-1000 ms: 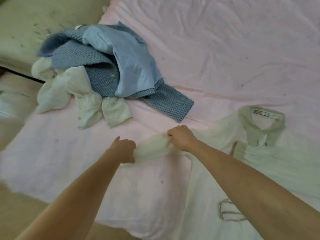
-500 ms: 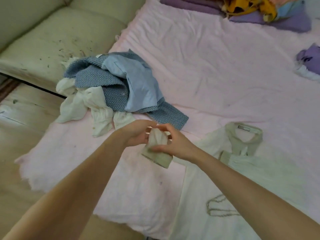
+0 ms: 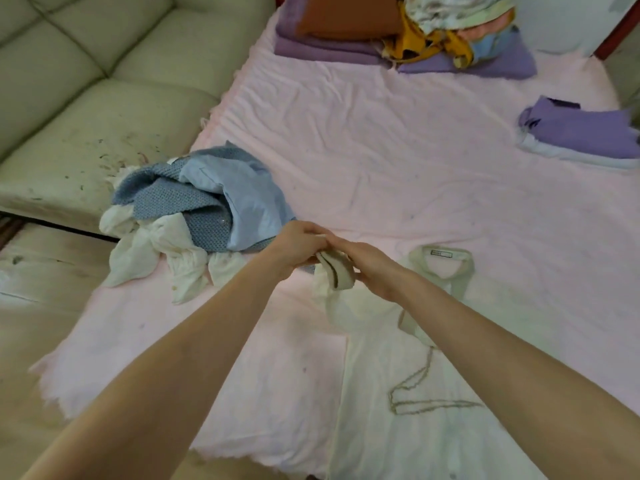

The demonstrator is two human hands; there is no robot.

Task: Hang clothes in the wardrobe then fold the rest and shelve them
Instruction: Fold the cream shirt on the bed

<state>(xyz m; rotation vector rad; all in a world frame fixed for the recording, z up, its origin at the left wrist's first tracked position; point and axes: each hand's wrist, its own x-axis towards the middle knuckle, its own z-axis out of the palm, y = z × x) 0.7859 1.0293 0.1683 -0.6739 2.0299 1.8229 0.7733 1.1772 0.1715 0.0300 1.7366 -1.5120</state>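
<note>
Versus the frame one second back: both hands have lifted off the pink bed sheet [image 3: 398, 140] and drawn together; the cuff of the sleeve [image 3: 337, 273], then stretched between two separated fists, is now bunched between them. Versus half a second back: hands closer together, knuckles nearly meeting. The view has tipped up, so the far end of the bed shows, with a stack of folded purple, rust and yellow textiles [image 3: 408, 32] and a smaller purple folded piece [image 3: 581, 129] at right.

Hidden or unclear: fingertips of both hands are tucked under the cloth or behind each other, so the exact contact points cannot be read. The cream shirt [image 3: 408, 393] runs off the bottom edge and under the right forearm. Collar label text is illegible. The blue and white clothes heap [image 3: 194, 216] is partly covered by the left hand.

Grip: left hand [image 3: 298, 247] has fingers curled round the upper edge of the sleeve cuff; right hand [image 3: 367, 268] has fingers curled over the same cuff from the other side. The beige cuff band hangs just below and between the two hands, raised above the sheet; the rest of the shirt lies flat on the bed, collar [image 3: 446, 268] just right of the right hand. A pale sofa [image 3: 86, 98] borders the bed at left.
</note>
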